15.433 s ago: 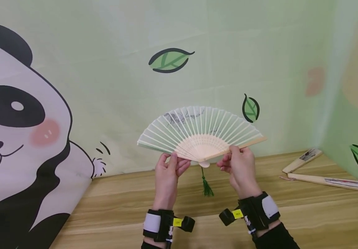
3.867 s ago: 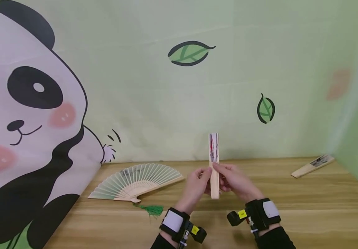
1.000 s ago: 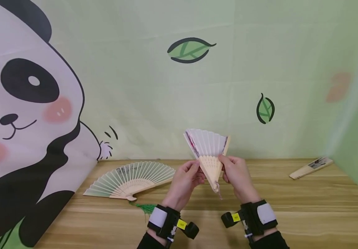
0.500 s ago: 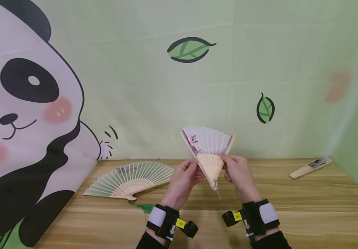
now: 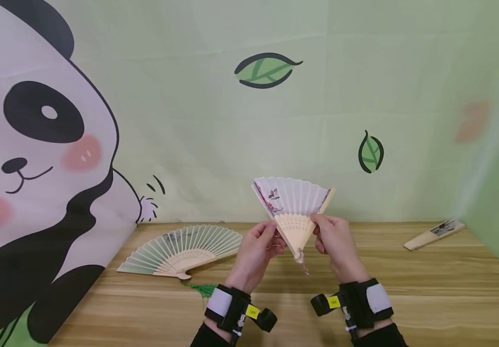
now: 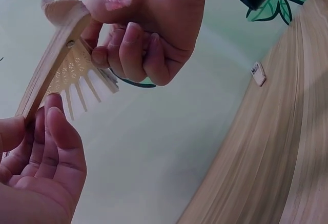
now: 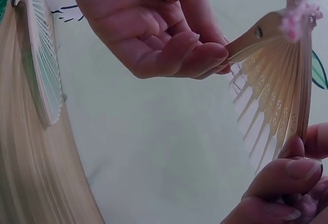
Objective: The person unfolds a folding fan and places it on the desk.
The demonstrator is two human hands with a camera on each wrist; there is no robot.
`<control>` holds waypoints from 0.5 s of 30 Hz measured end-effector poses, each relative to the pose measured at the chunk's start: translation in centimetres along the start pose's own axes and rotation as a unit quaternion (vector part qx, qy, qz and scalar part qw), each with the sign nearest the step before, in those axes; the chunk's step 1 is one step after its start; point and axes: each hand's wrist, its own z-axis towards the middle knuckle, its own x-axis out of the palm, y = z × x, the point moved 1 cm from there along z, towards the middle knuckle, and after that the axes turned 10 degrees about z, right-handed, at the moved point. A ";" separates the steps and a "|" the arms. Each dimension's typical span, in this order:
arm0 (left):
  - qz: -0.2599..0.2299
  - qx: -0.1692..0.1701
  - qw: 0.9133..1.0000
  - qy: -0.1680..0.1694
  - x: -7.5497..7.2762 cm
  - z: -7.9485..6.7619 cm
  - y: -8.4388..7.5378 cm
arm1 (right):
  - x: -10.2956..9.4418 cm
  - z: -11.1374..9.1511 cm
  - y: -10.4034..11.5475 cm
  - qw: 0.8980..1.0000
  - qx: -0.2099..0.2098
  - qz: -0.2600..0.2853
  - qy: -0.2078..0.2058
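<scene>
Between both hands, above the table, a white folding fan (image 5: 295, 197) stands partly spread, its pale wooden ribs meeting at the bottom. Birds and red flowers are printed at its left side, and a pink cord hangs from the pivot. My left hand (image 5: 254, 253) pinches the left guard stick between thumb and fingers. On the other side my right hand (image 5: 338, 243) pinches the right guard stick. Both wrist views show the fan's ribs (image 6: 69, 75) and pivot end (image 7: 261, 32) from below, with the fingers at the two outer sticks.
A green folding fan (image 5: 189, 250) lies spread on the wooden table (image 5: 154, 313) at the left, its green tassel (image 5: 203, 290) toward me. Far right lies a folded fan (image 5: 434, 234). Behind the table hangs a green cloth (image 5: 180, 120) printed with a panda and leaves.
Over the last second the white fan has spread wider as my right hand moved a little to the right. Earlier it was folded, and before that both hands held the green fan.
</scene>
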 end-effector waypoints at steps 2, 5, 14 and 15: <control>-0.003 0.001 1.000 0.000 0.0 0.0 0.0 | 0.0 0.0 0.1 1.000 0.002 0.005 0.003; -0.004 0.004 1.000 -0.003 0.0 0.0 0.0 | -0.1 -0.1 0.1 1.000 0.005 0.010 0.004; -0.017 0.018 1.000 -0.015 -0.1 0.1 0.1 | -0.3 -0.2 0.3 1.000 0.007 -0.005 -0.002; -0.017 0.019 1.000 -0.015 -0.1 0.2 0.1 | -0.3 -0.2 0.3 1.000 0.007 -0.005 -0.002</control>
